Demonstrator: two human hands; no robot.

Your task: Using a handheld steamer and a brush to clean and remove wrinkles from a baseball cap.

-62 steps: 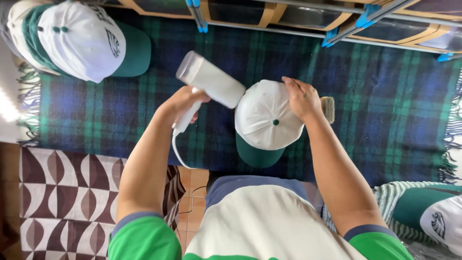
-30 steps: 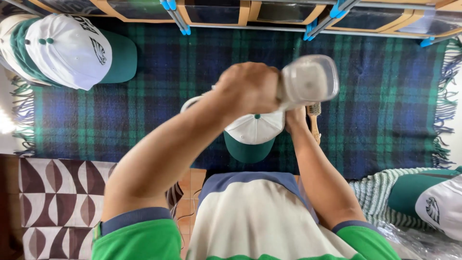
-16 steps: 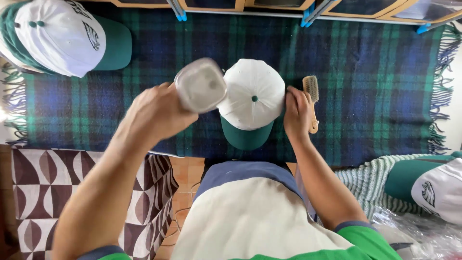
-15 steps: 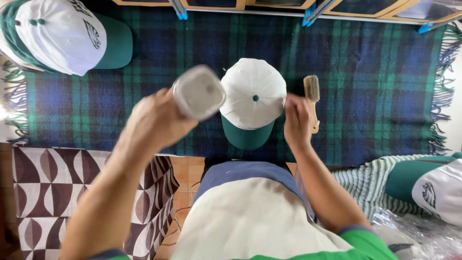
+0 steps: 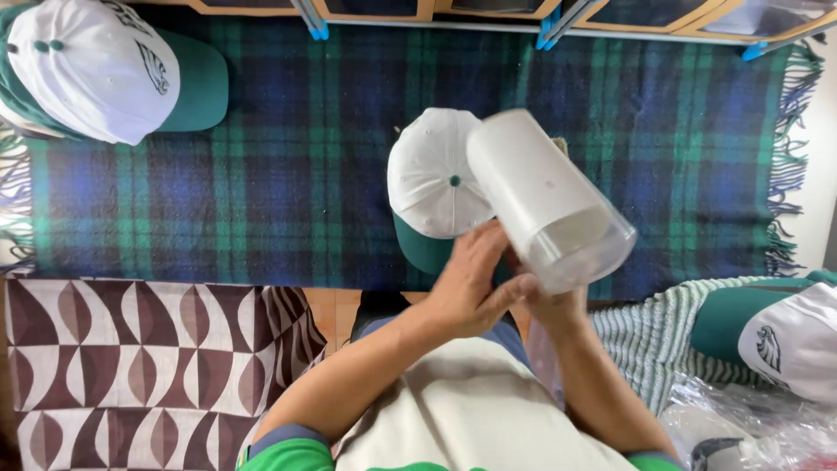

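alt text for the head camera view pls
Both hands, left hand and right hand, hold a white handheld appliance over a white and green cap on a plaid blanket. More caps lie at top left.

Plaid blanket [image 5: 288, 166] spread before me. On it: cap [image 5: 432, 187] at my twelve, stack of caps [image 5: 96, 70] at ten o'clock. Striped cloth [image 5: 649, 336] at three.

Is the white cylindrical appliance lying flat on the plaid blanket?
No, both hands hold the white cylindrical appliance raised above the plaid blanket.
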